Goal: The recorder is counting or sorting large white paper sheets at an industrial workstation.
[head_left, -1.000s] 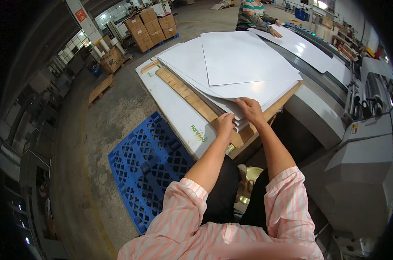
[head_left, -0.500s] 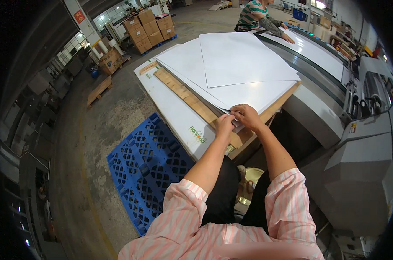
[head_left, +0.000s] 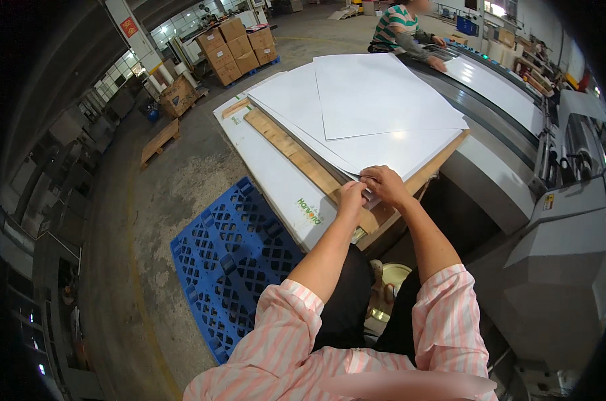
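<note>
A stack of large white sheets (head_left: pixel 283 99) lies in front of me, with one loose white sheet (head_left: pixel 391 97) set askew on top. At the stack's near corner, my right hand (head_left: pixel 386 184) is closed with its fingers pinching the sheet edges, which are slightly lifted. Just left of it and lower, my left hand (head_left: pixel 351 200) is also closed at the same corner, its thumb and fingers around the edges. The two hands nearly touch. How many sheets they grip is hidden by the fingers.
Wooden boards (head_left: pixel 293 150) and a white printed panel (head_left: pixel 256 170) lie under the stack. A blue plastic pallet (head_left: pixel 232 267) is on the floor at left. A grey machine (head_left: pixel 550 267) stands at right. Beyond the stack a co-worker (head_left: pixel 400 33) reaches over a white sheet (head_left: pixel 493 87) on the machine bed.
My hands keep their hold at the corner with hardly any movement. The co-worker's sheet has slid to the right along the machine bed, and the co-worker's hand is now at its left end.
</note>
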